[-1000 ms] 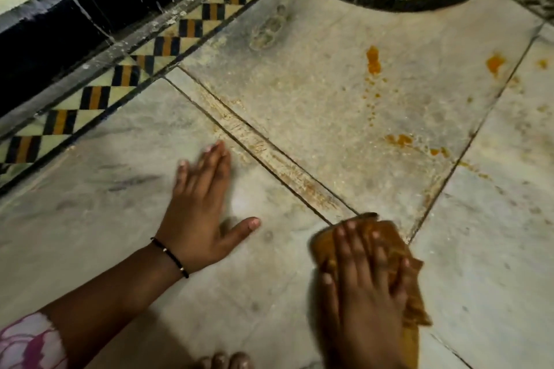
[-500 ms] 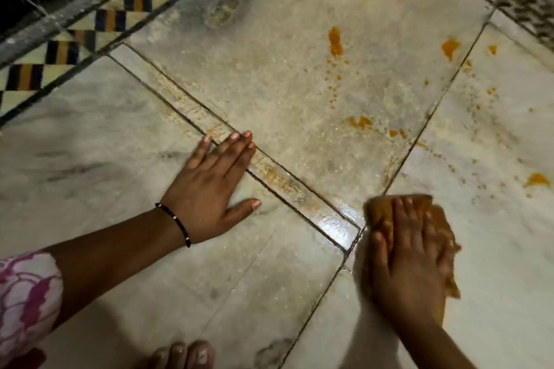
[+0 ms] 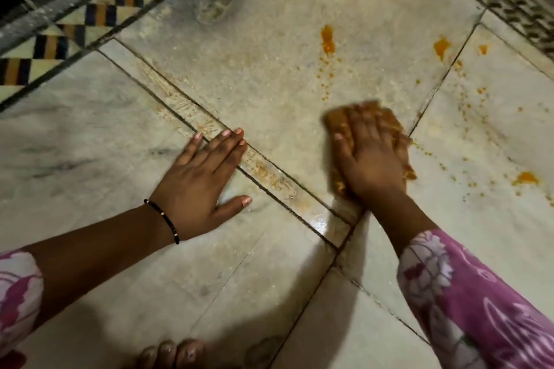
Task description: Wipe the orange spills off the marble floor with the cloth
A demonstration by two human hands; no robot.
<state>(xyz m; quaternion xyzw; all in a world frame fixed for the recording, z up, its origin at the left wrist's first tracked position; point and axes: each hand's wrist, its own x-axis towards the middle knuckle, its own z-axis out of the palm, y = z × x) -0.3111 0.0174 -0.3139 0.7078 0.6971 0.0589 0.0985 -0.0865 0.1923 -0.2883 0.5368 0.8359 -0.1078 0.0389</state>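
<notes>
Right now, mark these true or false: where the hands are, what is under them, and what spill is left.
1. The right hand presses the orange cloth on the marble floor. True.
2. The left hand grips a second cloth. False: it lies flat, empty.
3. All the orange spills are gone. False: an orange blob and others remain beyond the cloth.
4. A black bracelet circles the left wrist. True.
</notes>
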